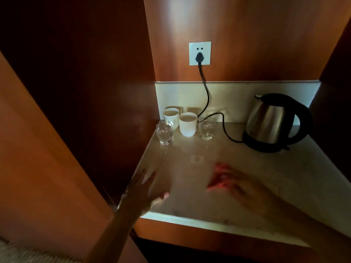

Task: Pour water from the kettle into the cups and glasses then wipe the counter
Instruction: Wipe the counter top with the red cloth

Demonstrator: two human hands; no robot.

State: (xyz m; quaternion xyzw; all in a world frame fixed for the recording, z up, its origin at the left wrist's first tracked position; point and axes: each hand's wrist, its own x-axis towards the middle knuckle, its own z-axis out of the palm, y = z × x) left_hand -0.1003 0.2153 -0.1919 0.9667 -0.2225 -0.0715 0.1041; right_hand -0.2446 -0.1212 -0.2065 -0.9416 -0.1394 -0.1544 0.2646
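Observation:
A steel kettle (pixel 269 124) with a black handle stands on its base at the back right of the pale counter (pixel 266 183). Two white cups (pixel 188 123) (pixel 171 115) and two clear glasses (pixel 164 132) (pixel 207 128) stand at the back left; all hold liquid. My left hand (pixel 144 188) rests flat at the counter's left front edge, fingers spread. My right hand (pixel 226 179) is motion-blurred over the middle of the counter, on something reddish that I cannot make out.
A black cord (pixel 206 95) runs from the wall socket (pixel 199 53) down behind the cups and across to the kettle's base. Dark wooden panels wall the niche on the left, back and right. A white backsplash (pixel 237 95) lines the rear.

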